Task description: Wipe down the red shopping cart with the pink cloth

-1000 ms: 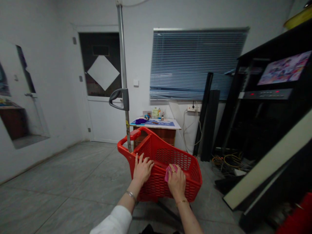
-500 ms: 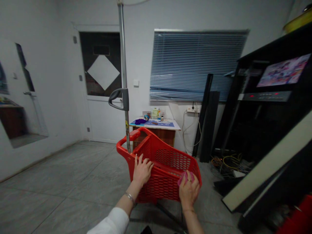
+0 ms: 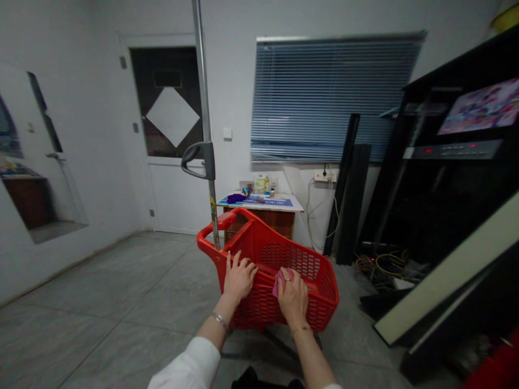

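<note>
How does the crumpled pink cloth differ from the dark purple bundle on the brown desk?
The crumpled pink cloth is in the right hand, at the red plastic basket; the dark purple bundle lies on the brown desk. The hand partly hides the cloth; nothing covers the bundle. Both look soft.

The right hand (image 3: 294,297) partly hides the pink cloth (image 3: 277,282) and the red cart (image 3: 259,308).

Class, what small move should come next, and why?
Perhaps slide the right hand rightward along the red shopping cart: it holds a pink cloth at the near side, which runs on uncovered beyond it, while the left hand rests farther left.
</note>
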Tool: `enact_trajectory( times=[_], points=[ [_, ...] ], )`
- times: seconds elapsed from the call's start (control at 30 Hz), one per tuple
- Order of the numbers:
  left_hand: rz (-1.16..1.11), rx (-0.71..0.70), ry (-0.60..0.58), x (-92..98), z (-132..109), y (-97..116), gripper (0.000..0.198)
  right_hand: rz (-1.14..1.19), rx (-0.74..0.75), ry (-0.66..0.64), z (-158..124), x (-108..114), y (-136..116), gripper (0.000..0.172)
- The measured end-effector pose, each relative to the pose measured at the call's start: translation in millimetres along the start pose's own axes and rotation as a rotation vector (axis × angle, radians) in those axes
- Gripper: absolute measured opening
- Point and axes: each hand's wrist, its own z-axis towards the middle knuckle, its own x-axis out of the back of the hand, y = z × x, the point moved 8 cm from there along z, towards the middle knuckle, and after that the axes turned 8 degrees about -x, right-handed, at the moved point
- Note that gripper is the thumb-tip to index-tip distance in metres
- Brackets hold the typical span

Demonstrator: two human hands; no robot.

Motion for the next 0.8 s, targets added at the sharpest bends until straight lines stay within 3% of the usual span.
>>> enact_trajectory(
  times=[0.27,0.4,0.53,0.7,0.8],
  points=[
    [0.005,-0.003,0.003,1.0,1,0,0.027,0.025,-0.204,0.154,-12,28,115,0.045],
    [0.011,-0.004,0.011,3.3,1,3,0.027,0.028,-0.293,0.274,-20,39,128,0.047],
    [0.011,-0.006,0.009,2.4,1,4,0.028,-0.075,-0.320,0.314,-23,31,89,0.039],
    [0.011,-0.004,0.021,0.8,1,3,0.027,-0.047,-0.079,0.151,-12,-1,-11,0.037],
    [0.019,-0.006,0.016,-0.2,1,1,0.027,-0.015,-0.057,0.066,-3,-12,-42,0.036]
  ],
)
